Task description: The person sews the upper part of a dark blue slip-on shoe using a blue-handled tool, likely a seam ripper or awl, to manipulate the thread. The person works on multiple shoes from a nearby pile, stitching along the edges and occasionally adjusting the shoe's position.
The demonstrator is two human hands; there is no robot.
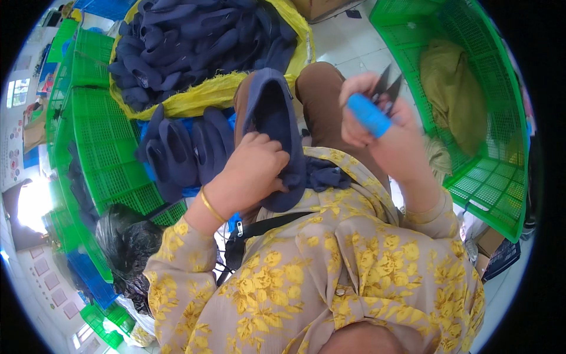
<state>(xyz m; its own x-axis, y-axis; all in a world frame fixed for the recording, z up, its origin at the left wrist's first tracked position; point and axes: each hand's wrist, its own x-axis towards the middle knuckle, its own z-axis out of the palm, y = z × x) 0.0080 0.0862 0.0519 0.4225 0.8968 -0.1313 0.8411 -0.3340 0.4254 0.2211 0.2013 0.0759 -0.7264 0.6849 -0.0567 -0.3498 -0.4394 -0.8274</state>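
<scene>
A navy fabric shoe upper [269,106] stretches lengthwise over my lap, its oval opening facing up. My left hand [256,159] has its fingers closed on one edge of it, near the lower end. To the right, raised and apart from the upper, my right hand [377,121] is closed around small dark thread snips [387,88], whose two blades stick out apart past the fingers. Blue tape [369,115] wraps part of this hand. The handles of the snips are hidden in the fingers.
A yellow woven sack [200,99] full of navy uppers stands ahead. More uppers [177,150] lie left of my knee. Green plastic crates [112,130] rise at the left; a green crate [492,189] at the right holds an olive cloth bundle [451,88]. A black plastic bag [127,242] sits by my left elbow.
</scene>
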